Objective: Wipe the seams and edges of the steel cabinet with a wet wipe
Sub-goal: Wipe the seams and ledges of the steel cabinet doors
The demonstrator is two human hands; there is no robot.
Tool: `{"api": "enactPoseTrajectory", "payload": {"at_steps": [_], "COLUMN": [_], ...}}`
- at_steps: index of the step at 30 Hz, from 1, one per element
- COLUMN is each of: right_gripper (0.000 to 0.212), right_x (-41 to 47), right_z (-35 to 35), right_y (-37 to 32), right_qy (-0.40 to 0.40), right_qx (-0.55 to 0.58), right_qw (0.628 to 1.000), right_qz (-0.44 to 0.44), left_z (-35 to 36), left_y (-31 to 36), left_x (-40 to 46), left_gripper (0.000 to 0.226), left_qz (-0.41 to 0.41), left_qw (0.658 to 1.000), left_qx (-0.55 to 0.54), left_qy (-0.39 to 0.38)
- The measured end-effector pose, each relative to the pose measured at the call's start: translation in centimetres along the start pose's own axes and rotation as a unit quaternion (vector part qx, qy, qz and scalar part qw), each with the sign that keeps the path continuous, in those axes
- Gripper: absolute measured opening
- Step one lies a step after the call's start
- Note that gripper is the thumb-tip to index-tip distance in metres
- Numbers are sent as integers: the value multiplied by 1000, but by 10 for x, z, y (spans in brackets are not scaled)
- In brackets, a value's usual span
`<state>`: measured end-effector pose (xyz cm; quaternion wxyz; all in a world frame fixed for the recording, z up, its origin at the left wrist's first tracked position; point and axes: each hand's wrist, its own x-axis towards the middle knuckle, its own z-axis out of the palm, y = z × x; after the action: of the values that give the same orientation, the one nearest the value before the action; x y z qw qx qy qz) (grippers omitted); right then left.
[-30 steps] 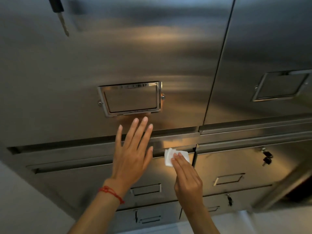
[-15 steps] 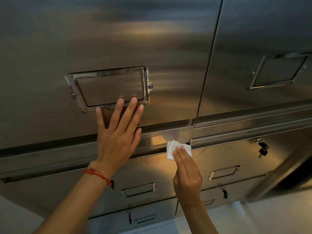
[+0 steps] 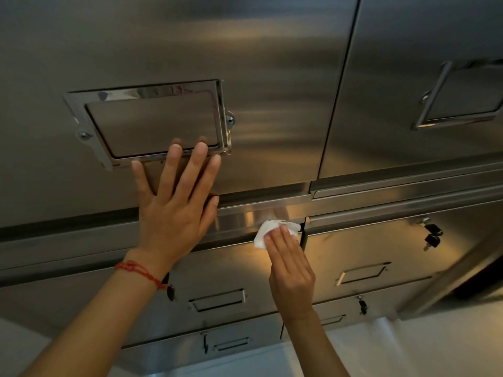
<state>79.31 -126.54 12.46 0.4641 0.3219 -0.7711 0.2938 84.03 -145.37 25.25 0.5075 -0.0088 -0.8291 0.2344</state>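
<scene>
The steel cabinet (image 3: 272,77) fills the view, with two upper doors and drawers below. My left hand (image 3: 174,208) lies flat with spread fingers on the left door, its fingertips at the lower edge of a chrome label frame (image 3: 152,123). My right hand (image 3: 290,265) presses a folded white wet wipe (image 3: 265,231) with straight fingers against the horizontal ledge under the left door, right beside the vertical seam (image 3: 304,235) between the two top drawers.
A vertical seam (image 3: 340,88) splits the upper doors. Keys hang from a drawer lock (image 3: 432,235) at right and from locks (image 3: 362,304) lower down. Drawer pulls (image 3: 217,299) sit below my hands. A pale floor (image 3: 408,349) shows underneath.
The view has closed in on the cabinet. My left hand has slid up the door to the label frame. The wipe has moved slightly right along the ledge toward the drawer seam.
</scene>
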Motion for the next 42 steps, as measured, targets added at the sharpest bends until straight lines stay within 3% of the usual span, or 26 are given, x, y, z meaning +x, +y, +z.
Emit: {"api": "enactPoseTrajectory", "payload": {"at_steps": [10,24,35,42], "right_gripper": [23,24,23,23], "right_x": [1,3,4,6], "right_z": [-5,-8,-5,-1], "right_y": [14,20,46,41], "right_qy": [28,3,-14,15], "right_qx": [-34,-24,-12,5], "right_qw": [999,999,990,988], "right_qz": [18,-30,-140,-154], "left_z": [0,-2,-2,-4], "left_y": [0,0,0,0], "left_x": [-1,0,0,2], "left_gripper": [62,63,65,65], "left_qz": [1,5,4,0], "left_qw": [1000,1000,1000,1000], "left_qx": [1,8,12,11], "left_qy": [-8,-21,-19,-25]}}
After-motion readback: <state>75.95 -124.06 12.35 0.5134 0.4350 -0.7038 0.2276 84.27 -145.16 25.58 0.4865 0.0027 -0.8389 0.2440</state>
